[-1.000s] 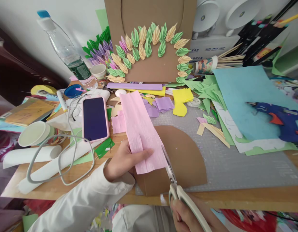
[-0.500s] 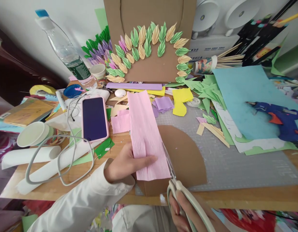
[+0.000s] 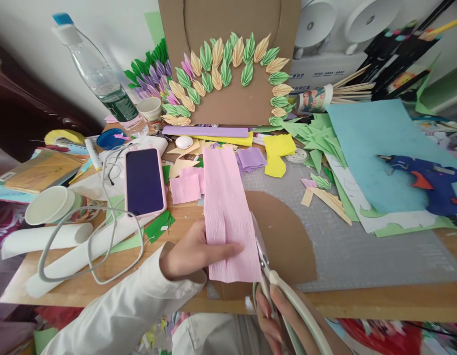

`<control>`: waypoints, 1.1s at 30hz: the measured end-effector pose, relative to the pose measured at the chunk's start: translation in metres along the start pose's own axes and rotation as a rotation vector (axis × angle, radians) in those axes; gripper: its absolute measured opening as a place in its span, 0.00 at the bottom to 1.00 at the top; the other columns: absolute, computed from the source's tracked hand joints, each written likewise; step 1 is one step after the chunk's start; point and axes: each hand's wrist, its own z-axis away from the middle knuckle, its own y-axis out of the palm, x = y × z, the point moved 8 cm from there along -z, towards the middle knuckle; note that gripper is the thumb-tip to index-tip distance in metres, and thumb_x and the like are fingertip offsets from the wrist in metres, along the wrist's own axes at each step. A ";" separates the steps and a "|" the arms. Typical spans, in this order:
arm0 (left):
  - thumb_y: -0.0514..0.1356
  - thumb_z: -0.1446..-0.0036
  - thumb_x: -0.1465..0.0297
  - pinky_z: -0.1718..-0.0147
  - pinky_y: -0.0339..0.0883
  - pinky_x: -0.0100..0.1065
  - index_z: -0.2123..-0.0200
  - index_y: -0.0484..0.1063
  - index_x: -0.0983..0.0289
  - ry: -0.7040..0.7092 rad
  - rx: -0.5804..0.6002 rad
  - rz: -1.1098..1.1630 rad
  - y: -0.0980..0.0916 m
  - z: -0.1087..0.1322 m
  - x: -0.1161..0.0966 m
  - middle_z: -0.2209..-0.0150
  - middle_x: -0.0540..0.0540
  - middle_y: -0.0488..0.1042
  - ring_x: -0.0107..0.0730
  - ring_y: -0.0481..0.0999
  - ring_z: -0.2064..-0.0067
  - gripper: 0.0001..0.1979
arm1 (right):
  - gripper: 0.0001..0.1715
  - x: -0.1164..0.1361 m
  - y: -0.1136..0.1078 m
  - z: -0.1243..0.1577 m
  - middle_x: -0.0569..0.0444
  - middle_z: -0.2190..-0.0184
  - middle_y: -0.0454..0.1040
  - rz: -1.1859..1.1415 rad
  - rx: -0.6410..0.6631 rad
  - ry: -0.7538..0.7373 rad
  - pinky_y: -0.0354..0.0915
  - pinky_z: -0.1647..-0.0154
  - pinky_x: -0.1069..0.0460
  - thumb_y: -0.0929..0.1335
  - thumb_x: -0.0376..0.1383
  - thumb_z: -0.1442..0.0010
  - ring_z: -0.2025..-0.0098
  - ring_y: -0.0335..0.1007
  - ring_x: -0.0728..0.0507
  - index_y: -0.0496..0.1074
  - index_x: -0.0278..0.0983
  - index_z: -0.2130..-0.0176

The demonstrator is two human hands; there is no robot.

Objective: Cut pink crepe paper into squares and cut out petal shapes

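Note:
My left hand (image 3: pixel 193 251) pinches a long strip of pink crepe paper (image 3: pixel 226 212) near its lower end, thumb lying across the front. My right hand (image 3: pixel 287 320) grips pale green-handled scissors (image 3: pixel 267 276) at the bottom edge of the view. Their blades run up along the strip's right edge. Under the strip lies a brown cardboard half-disc (image 3: pixel 284 241) on a grey cutting mat (image 3: pixel 343 236).
A pink-cased phone (image 3: pixel 145 181), a grey cable loop (image 3: pixel 91 231), paper cups and white rolls lie left. A water bottle (image 3: pixel 97 74) stands at the back left. A cardboard arch with paper leaves (image 3: pixel 228 64) stands behind. A blue glue gun (image 3: pixel 430 182) rests on blue paper, right.
The pink strip has swung rightward and more upright, and slid down a little. The scissors have closed in along its right edge, my right hand rising slightly into view.

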 end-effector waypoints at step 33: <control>0.65 0.48 0.74 0.59 0.73 0.36 0.59 0.74 0.67 0.160 0.341 -0.229 0.026 0.006 -0.006 0.61 0.58 0.80 0.37 0.79 0.60 0.11 | 0.20 0.075 -0.029 0.008 0.55 0.77 0.75 0.250 -0.334 -0.305 0.63 0.82 0.55 0.74 0.50 0.52 0.82 0.67 0.50 0.69 0.38 0.69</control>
